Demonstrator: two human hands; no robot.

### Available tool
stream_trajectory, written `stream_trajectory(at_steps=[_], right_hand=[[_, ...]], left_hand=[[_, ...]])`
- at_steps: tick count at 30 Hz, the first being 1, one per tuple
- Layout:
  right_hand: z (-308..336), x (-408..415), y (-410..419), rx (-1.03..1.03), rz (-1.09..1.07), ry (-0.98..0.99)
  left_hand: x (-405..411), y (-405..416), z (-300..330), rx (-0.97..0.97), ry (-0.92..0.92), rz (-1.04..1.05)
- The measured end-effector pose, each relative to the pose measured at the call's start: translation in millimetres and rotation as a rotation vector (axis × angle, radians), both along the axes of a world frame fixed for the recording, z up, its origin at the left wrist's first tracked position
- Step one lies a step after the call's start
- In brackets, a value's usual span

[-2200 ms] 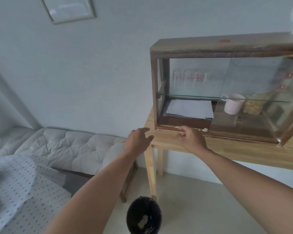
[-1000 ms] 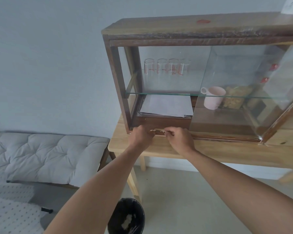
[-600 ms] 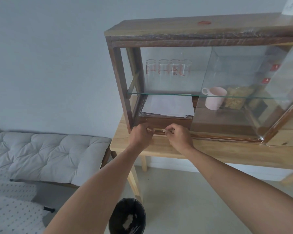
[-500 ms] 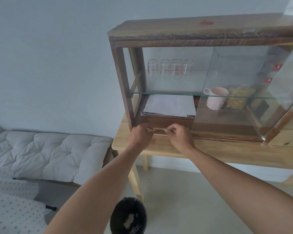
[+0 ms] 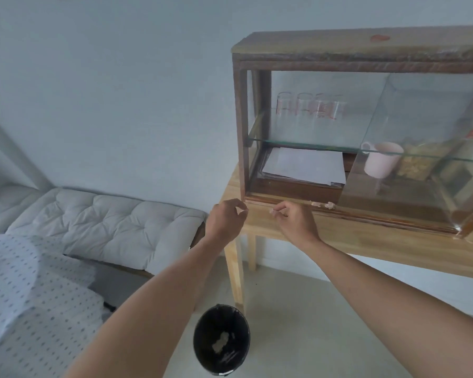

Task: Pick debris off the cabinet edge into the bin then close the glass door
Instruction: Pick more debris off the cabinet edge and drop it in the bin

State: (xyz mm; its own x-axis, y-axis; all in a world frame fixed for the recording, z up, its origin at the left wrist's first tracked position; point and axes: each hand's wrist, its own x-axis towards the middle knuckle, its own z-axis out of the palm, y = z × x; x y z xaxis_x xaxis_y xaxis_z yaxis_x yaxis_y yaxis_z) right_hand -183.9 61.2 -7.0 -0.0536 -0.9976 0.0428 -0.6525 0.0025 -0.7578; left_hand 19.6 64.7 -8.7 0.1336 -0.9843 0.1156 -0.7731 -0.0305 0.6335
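1. The debris is seen as small pale, crumbly lumps lying on the lower front edge of the cabinet, just at the foot of the glass door.
2. The cabinet is made of dark, worn wood with glass sides and stands on a light wooden desk.
3. The glass door is swung open toward the viewer, hinged at the 3 o'clock side of the cabinet.
4. Inside, a row of clear glasses is set on the glass shelf, and white papers and a pink mug are placed below it.
5. The left hand is held at the lower left corner of the cabinet; its grip is closed, thumb and forefinger pressed together. Whether something is pinched there cannot be told.
6. The right hand is held just at 3 o'clock of the left hand, in front of the cabinet edge. Its grip is closed on a small pale crumb between thumb and forefinger.
7. The remaining lumps lie at 2 o'clock from the right hand, near it but not touched.
8. The black bin stands on the floor at 6 o'clock from the hands, beside a desk leg, with pale scraps seen at its bottom.
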Motion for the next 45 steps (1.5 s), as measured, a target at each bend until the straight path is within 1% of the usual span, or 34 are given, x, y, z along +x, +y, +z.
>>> stream_trajectory(at_steps=[7, 16, 19, 22, 25, 32, 38, 45], right_hand=[[-6.7, 52.7, 27.3, 0.014, 0.140, 0.012], [-52.8, 113.5, 52.7, 0.130, 0.312, 0.033], [-81.9, 128.1, 56.8, 0.180, 0.351, 0.050], [-115.9, 139.1, 60.0, 0.236, 0.396, 0.096], [-151.5, 147.4, 62.3, 0.309, 0.434, 0.137], [-233.3, 163.4, 61.7, 0.433, 0.499, 0.220], [-312.2, 168.0, 65.7, 0.501, 0.546, 0.307], [-384.5, 176.1, 53.2, 0.535, 0.559, 0.355]], left_hand=[[53.3, 39.9, -13.8, 0.028, -0.009, 0.088], [113.2, 96.6, -60.1, 0.121, 0.067, 0.239], [126.2, 110.3, -85.2, 0.153, 0.084, 0.287], [134.4, 121.9, -116.1, 0.224, 0.118, 0.350], [140.8, 132.3, -150.9, 0.290, 0.168, 0.394], [149.7, 145.3, -238.6, 0.406, 0.211, 0.478], [146.8, 154.6, -322.6, 0.515, 0.254, 0.520], [140.7, 144.6, -391.7, 0.569, 0.273, 0.515]])
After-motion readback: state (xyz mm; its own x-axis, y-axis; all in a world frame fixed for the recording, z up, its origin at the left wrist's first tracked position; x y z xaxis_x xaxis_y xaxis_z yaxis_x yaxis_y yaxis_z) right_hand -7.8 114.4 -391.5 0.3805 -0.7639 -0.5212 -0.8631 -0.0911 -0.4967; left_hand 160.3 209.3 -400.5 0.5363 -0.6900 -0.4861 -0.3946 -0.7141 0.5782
